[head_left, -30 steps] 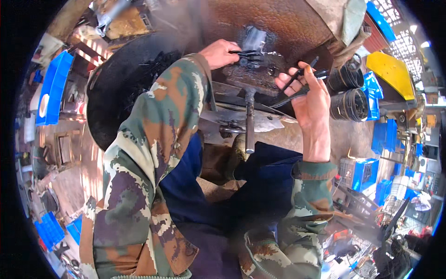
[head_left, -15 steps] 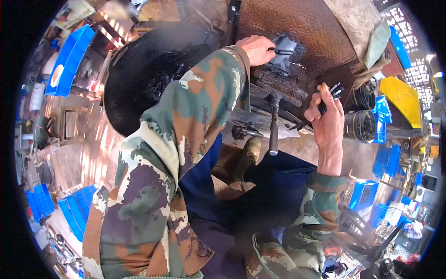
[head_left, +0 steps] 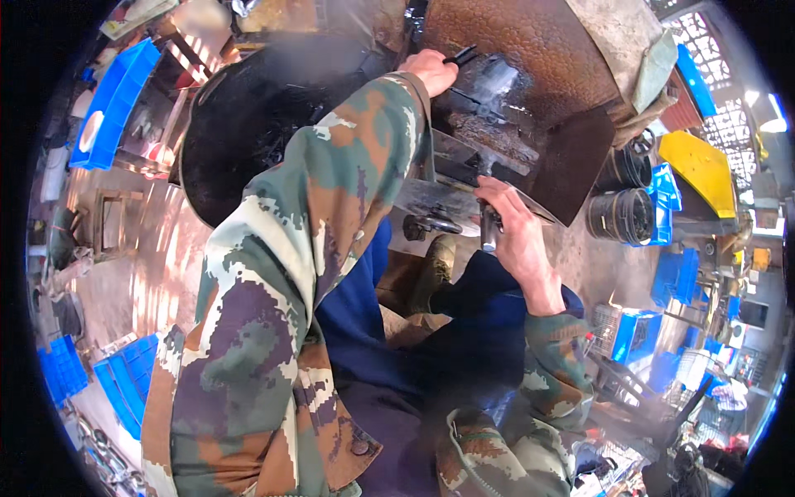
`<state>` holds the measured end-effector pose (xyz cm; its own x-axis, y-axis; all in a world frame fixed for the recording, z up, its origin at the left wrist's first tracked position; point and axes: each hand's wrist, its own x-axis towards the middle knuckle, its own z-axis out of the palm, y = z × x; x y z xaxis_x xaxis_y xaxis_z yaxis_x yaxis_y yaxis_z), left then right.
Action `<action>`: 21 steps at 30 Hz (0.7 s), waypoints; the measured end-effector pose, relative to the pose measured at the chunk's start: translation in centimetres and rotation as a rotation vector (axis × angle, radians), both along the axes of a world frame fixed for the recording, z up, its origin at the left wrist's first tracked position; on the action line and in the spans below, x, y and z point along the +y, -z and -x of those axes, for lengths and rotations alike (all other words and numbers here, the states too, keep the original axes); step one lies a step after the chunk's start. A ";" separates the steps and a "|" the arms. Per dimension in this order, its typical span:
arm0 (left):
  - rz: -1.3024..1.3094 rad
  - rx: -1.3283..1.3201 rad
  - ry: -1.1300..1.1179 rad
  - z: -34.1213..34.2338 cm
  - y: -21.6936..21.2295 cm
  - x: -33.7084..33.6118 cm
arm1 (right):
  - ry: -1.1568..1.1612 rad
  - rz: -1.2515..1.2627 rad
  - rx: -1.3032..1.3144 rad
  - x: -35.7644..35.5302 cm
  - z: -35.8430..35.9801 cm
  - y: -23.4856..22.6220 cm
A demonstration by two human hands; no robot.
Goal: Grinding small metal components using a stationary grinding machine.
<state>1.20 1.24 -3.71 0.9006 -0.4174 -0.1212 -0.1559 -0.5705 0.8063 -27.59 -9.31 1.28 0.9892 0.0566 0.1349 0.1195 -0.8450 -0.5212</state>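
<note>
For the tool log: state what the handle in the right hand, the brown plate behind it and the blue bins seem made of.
Handle: likely steel, dull grey sheen.
Brown plate: apparently rusted steel, rough, pitted and matte.
Blue bins: probably moulded plastic, uniform bright colour with smooth rims.

rusty plate: rough metal | sleeve: camouflage cloth | bins: glossy plastic

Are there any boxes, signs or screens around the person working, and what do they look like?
Blue plastic bins: far left, long, open-topped.
Blue crates: lower left floor, stacked.
Blue crate: right, beside black rings.
Yellow curved panel: right, no readable marking.
No screens or signs are clear enough to tell.
</note>
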 end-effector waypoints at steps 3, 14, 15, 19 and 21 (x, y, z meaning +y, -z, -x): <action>0.020 -0.038 -0.096 -0.6 0.7 -0.1 | -0.013 0.013 0.009 -0.1 -0.2 -0.3; 0.180 -0.436 -0.072 0.8 -2.8 -2.1 | 0.420 -0.701 -0.346 -0.6 -7.9 -3.1; 0.190 -0.386 -0.034 1.1 -3.3 -2.5 | 0.435 -0.702 -0.381 -0.8 -9.0 -3.6; 0.340 -0.267 -0.133 3.5 -5.0 -3.2 | 0.483 -0.606 -0.413 -3.8 -13.5 -4.3; 0.411 -0.157 -0.179 4.1 -5.6 -3.8 | 0.619 -0.540 -0.374 -5.6 -15.7 -4.9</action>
